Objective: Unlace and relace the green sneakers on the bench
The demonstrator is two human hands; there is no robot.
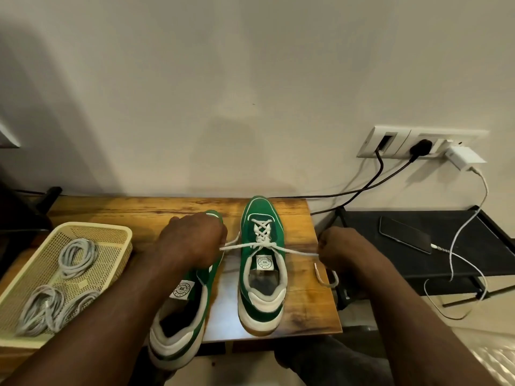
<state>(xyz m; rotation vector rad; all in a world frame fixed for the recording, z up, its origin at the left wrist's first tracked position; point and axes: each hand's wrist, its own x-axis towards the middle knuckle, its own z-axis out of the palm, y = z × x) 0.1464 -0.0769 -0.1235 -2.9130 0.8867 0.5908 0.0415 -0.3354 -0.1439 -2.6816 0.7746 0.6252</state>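
The right green suede sneaker with white sole (pixel 262 307) stands at the centre of the brown wooden bench (pixel 133 211), its long axis running 6 to 12 o'clock and its toe at 12. Its white flat lace (pixel 298 251) is crossed through the eyelets and pulled out sideways toward 9 and 3 o'clock. The left green sneaker (pixel 184 291) lies just beside it at 9 o'clock, toe toward 1 o'clock and heel hanging over the bench's near edge. Its forefoot is hidden under the left hand (pixel 192 240).

The left hand is knuckles-up, fingers curled and pinching one lace end. The right hand (pixel 342 249), at 3 o'clock past the bench edge, pinches the other end, and the spare tail dangles below it. Both forearms reach in from 6 o'clock.

At 9 o'clock, a cream perforated plastic basket (pixel 122 232) holds coiled grey cables (pixel 78 254).
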